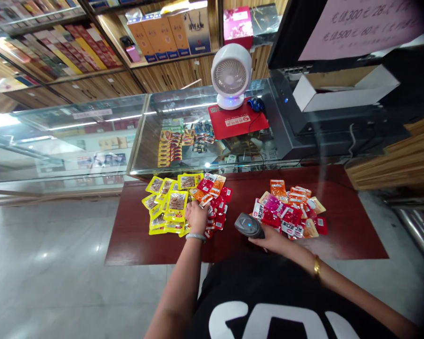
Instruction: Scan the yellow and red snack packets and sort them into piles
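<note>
My left hand (197, 217) is at the seam between two heaps of snack packets, its fingers bent onto an orange and red snack packet (200, 195); the fingertips are partly hidden. Yellow snack packets (176, 201) with clear windows lie overlapped to its left, and red snack packets (220, 214) lie to its right. My right hand (268, 238) is closed around the handle of a dark grey barcode scanner (249, 225), whose head points left with a small blue light showing. Just beyond that hand is a loose heap of red, pink and orange snack packets (291, 209).
The packets lie on a dark red wooden board (134, 245) before a glass display counter (144, 155). On the counter are a white fan (232, 75), a red mat (221, 123), a blue mouse (256, 104) and an open white box (346, 96). Shelves with boxes (166, 35) stand behind.
</note>
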Tool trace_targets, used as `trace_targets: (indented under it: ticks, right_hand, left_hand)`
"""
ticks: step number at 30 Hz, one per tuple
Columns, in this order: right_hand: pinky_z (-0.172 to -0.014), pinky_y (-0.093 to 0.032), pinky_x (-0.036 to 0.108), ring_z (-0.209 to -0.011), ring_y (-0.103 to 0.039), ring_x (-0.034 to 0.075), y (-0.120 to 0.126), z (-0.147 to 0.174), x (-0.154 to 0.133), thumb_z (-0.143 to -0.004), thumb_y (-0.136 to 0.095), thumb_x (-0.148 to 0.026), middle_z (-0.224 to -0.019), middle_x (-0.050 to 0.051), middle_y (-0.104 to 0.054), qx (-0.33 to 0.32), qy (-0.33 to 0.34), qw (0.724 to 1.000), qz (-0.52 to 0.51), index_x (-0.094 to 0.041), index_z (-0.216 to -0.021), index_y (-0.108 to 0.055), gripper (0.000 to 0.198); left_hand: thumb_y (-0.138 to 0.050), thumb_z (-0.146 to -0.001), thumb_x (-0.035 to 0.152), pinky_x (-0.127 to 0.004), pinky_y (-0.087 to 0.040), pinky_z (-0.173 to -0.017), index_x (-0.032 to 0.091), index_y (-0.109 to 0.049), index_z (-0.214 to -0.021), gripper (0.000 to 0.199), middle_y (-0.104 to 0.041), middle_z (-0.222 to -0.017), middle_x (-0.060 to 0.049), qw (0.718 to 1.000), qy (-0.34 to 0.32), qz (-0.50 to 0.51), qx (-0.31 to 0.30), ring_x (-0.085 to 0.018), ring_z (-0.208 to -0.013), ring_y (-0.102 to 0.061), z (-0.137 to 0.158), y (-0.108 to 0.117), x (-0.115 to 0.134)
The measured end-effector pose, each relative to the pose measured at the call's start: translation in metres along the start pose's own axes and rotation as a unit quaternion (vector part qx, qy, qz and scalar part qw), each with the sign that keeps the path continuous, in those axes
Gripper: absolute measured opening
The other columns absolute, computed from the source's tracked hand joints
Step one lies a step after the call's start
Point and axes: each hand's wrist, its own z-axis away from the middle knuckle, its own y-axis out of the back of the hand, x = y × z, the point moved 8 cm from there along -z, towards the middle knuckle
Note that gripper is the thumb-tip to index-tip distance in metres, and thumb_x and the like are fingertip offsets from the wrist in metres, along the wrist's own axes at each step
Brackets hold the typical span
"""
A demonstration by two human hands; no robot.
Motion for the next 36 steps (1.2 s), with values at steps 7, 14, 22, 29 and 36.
trace_targets:
  ticks: [7, 14, 22, 29, 36]
  right_hand:
    - [-0.105, -0.047, 0.055, -0.113, -0.067, 0.035, 0.003, 0.002, 0.006, -0.075, -0.077, -0.044, -0.122, 0.011, -0.073, 0.008, -0.002, 1.000, 0.019, -0.020, -0.125, -0.066, 0.056]
    - [-0.109, -0.043, 0.054, -0.119, -0.064, 0.034, 0.002, 0.001, 0.007, -0.075, -0.078, -0.045, -0.127, 0.011, -0.070, 0.006, -0.004, 1.000, -0.014, -0.020, -0.124, -0.067, 0.057]
    - [-0.106, -0.047, 0.054, -0.113, -0.067, 0.035, 0.003, 0.003, -0.001, -0.072, -0.079, -0.047, -0.116, 0.008, -0.075, 0.012, -0.006, 1.000, -0.012, -0.021, -0.121, -0.069, 0.056]
    - [-0.101, -0.051, 0.052, -0.108, -0.069, 0.035, -0.001, 0.004, -0.002, -0.074, -0.078, -0.047, -0.114, 0.010, -0.076, -0.017, -0.025, 0.999, -0.017, -0.018, -0.120, -0.068, 0.055]
    - [-0.104, -0.048, 0.052, -0.114, -0.067, 0.034, 0.002, 0.008, -0.003, -0.077, -0.077, -0.044, -0.121, 0.012, -0.073, -0.018, -0.016, 1.000, 0.003, -0.017, -0.125, -0.065, 0.056]
  left_hand:
    - [-0.059, -0.084, 0.047, -0.036, -0.046, -0.082, 0.015, -0.058, -0.110, 0.041, -0.069, -0.105, -0.016, 0.996, -0.010, 0.084, -0.030, -0.030, -0.098, -0.065, 0.000, 0.004, -0.013]
    - [-0.063, -0.083, 0.043, -0.032, -0.046, -0.073, 0.020, -0.063, -0.111, 0.037, -0.073, -0.101, -0.011, 0.988, 0.035, 0.100, -0.108, -0.028, -0.093, -0.069, 0.029, 0.003, -0.053]
    - [-0.059, -0.085, 0.034, -0.029, -0.047, -0.068, 0.022, -0.070, -0.104, 0.025, -0.072, -0.070, -0.005, 0.978, 0.049, 0.119, -0.167, -0.022, -0.071, -0.070, 0.061, 0.004, -0.090]
    - [-0.074, -0.072, 0.051, -0.026, -0.049, -0.057, 0.016, -0.070, -0.104, 0.048, -0.070, -0.071, -0.002, 0.840, 0.077, 0.454, -0.288, -0.013, -0.055, -0.060, 0.088, -0.056, -0.058]
    - [-0.079, -0.062, 0.056, -0.025, -0.051, -0.059, 0.015, -0.070, -0.097, 0.055, -0.072, -0.076, -0.004, 0.800, 0.037, 0.531, -0.277, -0.014, -0.063, -0.064, 0.091, -0.070, -0.031]
